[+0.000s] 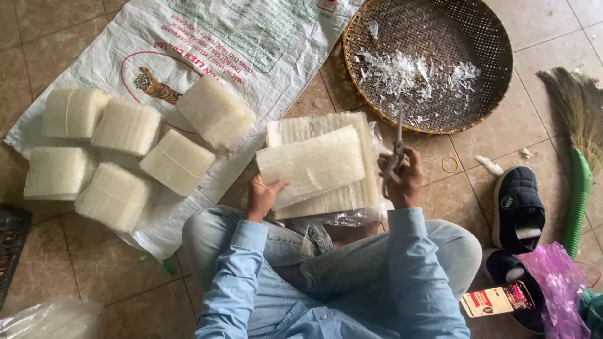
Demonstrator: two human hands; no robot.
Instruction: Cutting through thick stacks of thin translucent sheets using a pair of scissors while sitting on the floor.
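In the woven basket, white trimmings.

Bundles lie left on the sack — basket behind, shoes right.

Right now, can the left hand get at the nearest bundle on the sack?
Probably yes, once freed: the left hand holds the sheet stack, but nothing lies between it and the nearest bundle on the sack.

We see bare tiled floor open at lower left and between the woven tray and the dark slippers. Bundled white stacks crowd the sack at left; the broom blocks the right edge.
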